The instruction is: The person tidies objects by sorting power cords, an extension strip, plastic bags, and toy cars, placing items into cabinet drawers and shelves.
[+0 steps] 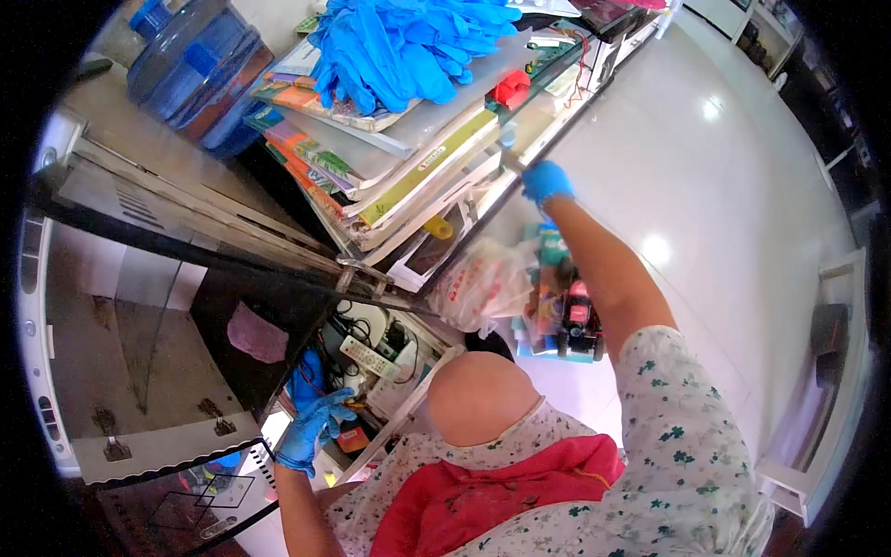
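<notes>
My left hand (316, 429), in a blue glove, is over the near side of an open drawer (422, 376). Its fingers are partly bent and slightly apart, close to a small yellow-orange item. In the drawer are a white remote control (369, 356), black cables (348, 322) and an orange-red box (352, 439). My right hand (546, 183), also gloved in blue, is closed at the black edge of the glass-topped table (548, 133). A small greyish flat piece (511, 160) pokes out from its fingers; its kind is unclear.
Blue gloves (399, 51) top a stack of books (371, 176). Beside it stands a large water bottle (200, 79). A plastic bag (483, 283) hangs below the table edge, near a toy vehicle (580, 320) on the floor. A red cloth (501, 492) covers my lap.
</notes>
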Motion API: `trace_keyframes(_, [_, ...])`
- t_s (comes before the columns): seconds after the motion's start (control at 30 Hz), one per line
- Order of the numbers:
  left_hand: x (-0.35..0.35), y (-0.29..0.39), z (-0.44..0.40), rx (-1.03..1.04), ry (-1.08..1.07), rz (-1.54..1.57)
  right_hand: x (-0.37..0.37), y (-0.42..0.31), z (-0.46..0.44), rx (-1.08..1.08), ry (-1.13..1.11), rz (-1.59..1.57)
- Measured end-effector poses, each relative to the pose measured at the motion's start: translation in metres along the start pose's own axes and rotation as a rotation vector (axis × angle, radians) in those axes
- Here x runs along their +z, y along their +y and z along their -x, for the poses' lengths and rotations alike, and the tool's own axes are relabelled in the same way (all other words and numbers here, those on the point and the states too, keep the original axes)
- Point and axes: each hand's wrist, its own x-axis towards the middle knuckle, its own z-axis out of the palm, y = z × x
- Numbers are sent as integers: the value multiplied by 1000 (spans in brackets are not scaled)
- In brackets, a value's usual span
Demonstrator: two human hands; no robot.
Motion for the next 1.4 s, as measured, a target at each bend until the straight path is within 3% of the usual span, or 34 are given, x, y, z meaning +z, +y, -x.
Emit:
trace_keyframes(0.07, [0, 2, -1, -17, 16, 3, 22, 4, -27, 4, -31, -7])
trace_keyframes(0.2, [1, 5, 0, 51, -24, -2, 76, 25, -77, -245, 34, 138])
trace_keyframes(0.27, [0, 5, 0, 43, -52, 20, 91, 26, -84, 64, 123, -591])
trace_keyframes(0.37, [2, 6, 3, 24, -5, -12, 98, 55, -94, -57, 84, -560])
trace_keyframes(0.43, [0, 5, 3, 32, -25, 21, 75, 33, -55, 91, 28, -1050])
trace_keyframes(0.53, [1, 7, 3, 49, 22, 75, 42, 38, -13, 110, -10, -1154])
trace_keyframes(0.6, [-5, -2, 1, 102, 23, 102, 50, 84, -18, 120, -118, -1012])
trace_keyframes(0.73, [3, 9, -3, 270, 266, 275, 22, 80, 82, 212, -225, -1052])
trace_keyframes(0.8, [23, 23, 1, 390, 283, 433, 11, 72, 125, -8, -329, -853])
trace_keyframes(0.97, [17, 21, 4, 583, -10, 730, -58, -27, 253, -292, -568, -813])
trace_keyframes(1.03, [24, 32, 5, 638, -14, 771, -77, -77, 300, -428, -627, -744])
trace_keyframes(1.13, [24, 29, 10, 706, -51, 847, -73, -123, 347, -663, -798, -665])
trace_keyframes(1.23, [12, 22, 13, 767, 21, 791, -39, -151, 361, -760, -885, -637])
trace_keyframes(1.4, [-17, -1, 23, 770, 155, 831, 27, -168, 345, -648, -946, -644])
